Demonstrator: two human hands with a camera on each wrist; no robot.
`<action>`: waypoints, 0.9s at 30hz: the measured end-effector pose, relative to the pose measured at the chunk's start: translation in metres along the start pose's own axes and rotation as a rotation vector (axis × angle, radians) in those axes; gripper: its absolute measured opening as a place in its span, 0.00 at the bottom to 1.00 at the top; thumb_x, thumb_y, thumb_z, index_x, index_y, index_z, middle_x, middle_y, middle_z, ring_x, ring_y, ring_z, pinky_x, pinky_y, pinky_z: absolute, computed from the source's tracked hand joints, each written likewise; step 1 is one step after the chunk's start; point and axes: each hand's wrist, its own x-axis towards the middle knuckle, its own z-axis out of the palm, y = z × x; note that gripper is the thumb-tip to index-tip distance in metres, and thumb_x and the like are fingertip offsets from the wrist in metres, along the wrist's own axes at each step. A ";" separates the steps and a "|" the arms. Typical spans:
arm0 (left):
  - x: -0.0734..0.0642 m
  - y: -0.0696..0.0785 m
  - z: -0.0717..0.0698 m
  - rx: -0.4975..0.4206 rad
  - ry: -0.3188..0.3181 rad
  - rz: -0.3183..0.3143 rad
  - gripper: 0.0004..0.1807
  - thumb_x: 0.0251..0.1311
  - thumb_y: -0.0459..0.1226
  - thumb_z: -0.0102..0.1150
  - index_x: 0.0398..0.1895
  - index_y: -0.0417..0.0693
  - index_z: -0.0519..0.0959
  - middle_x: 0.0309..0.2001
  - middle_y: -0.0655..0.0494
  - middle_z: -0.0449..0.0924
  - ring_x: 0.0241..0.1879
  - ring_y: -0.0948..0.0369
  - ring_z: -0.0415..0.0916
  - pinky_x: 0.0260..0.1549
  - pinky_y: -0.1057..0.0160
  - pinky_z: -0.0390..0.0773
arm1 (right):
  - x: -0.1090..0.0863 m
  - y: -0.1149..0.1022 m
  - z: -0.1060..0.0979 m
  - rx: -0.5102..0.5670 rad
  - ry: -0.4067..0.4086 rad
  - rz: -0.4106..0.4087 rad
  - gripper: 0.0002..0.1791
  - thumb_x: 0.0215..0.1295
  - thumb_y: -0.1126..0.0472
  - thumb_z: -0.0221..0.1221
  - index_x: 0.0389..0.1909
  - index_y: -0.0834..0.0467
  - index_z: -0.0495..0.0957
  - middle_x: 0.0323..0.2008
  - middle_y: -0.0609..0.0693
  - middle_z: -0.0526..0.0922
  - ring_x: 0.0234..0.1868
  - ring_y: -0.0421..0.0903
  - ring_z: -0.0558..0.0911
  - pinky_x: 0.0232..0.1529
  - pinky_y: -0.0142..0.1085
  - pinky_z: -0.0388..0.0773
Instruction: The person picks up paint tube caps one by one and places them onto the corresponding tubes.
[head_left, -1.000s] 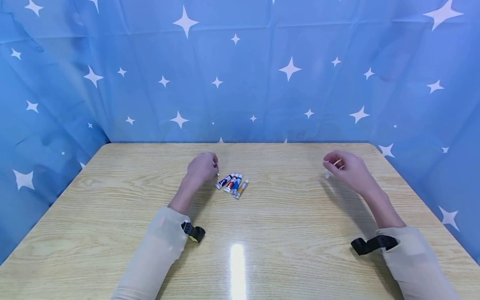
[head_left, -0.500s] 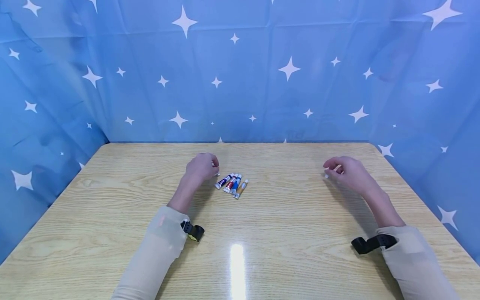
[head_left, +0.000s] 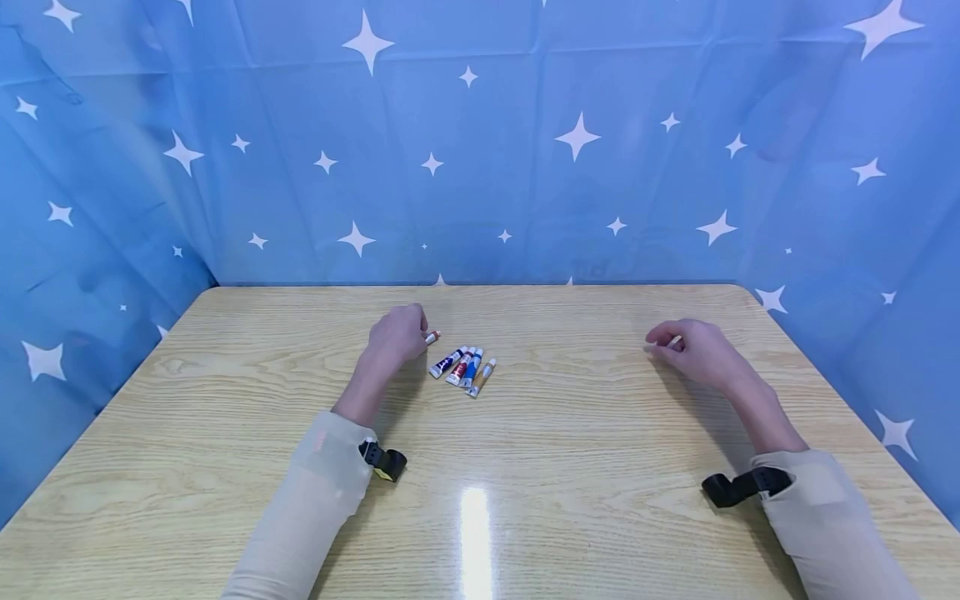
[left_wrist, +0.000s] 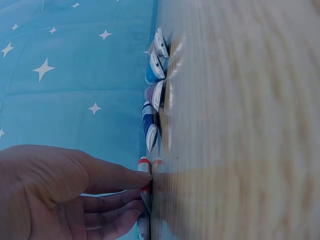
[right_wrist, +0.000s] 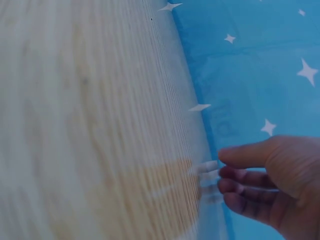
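Note:
My left hand (head_left: 397, 335) pinches a paint tube (left_wrist: 144, 166) with a red band and white cap between thumb and fingers, low over the table. Beside it lies a slanted row of paint tubes: a purple one (head_left: 447, 362), a red one (head_left: 461, 367), a blue one (head_left: 472, 367) and an ochre one (head_left: 482, 377). Far to the right, my right hand (head_left: 693, 343) is low at the tabletop, thumb and fingers curled round a small white thing (right_wrist: 209, 165). Only its pale end shows; I cannot tell what it is.
The wood-grain table (head_left: 570, 433) has a glossy surface with a bright light streak near the front. A blue curtain (head_left: 510, 192) with white stars stands behind and along both sides. Black wrist cameras sit on both sleeves.
My left hand has shifted slightly left, and the red-banded tube's end now shows beyond its fingers. My right hand has sunk toward the table. The row of tubes stays put.

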 end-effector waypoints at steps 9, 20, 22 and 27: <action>-0.001 -0.002 -0.002 -0.023 -0.044 -0.005 0.06 0.64 0.30 0.61 0.41 0.39 0.85 0.39 0.47 0.82 0.35 0.54 0.76 0.33 0.59 0.76 | -0.001 0.004 0.002 -0.003 -0.039 0.010 0.06 0.70 0.66 0.62 0.43 0.64 0.84 0.36 0.53 0.83 0.35 0.48 0.78 0.36 0.44 0.75; -0.002 -0.006 -0.004 -0.061 -0.071 -0.003 0.06 0.61 0.32 0.64 0.27 0.41 0.83 0.25 0.53 0.76 0.25 0.59 0.68 0.23 0.65 0.66 | -0.001 0.005 0.003 -0.013 -0.051 0.011 0.03 0.68 0.68 0.62 0.39 0.62 0.83 0.33 0.51 0.83 0.34 0.47 0.77 0.37 0.44 0.74; -0.002 -0.007 -0.004 -0.067 -0.072 -0.004 0.08 0.61 0.32 0.65 0.24 0.42 0.83 0.22 0.55 0.74 0.23 0.60 0.66 0.22 0.65 0.65 | -0.001 0.005 0.003 -0.013 -0.048 0.007 0.03 0.68 0.67 0.62 0.39 0.62 0.83 0.33 0.50 0.83 0.34 0.46 0.78 0.37 0.44 0.75; -0.001 -0.010 -0.005 -0.073 -0.069 0.005 0.14 0.61 0.35 0.65 0.17 0.45 0.79 0.16 0.59 0.67 0.19 0.62 0.62 0.20 0.65 0.63 | -0.001 0.005 0.003 -0.018 -0.034 -0.002 0.02 0.68 0.66 0.63 0.38 0.62 0.83 0.33 0.50 0.83 0.33 0.45 0.76 0.37 0.43 0.74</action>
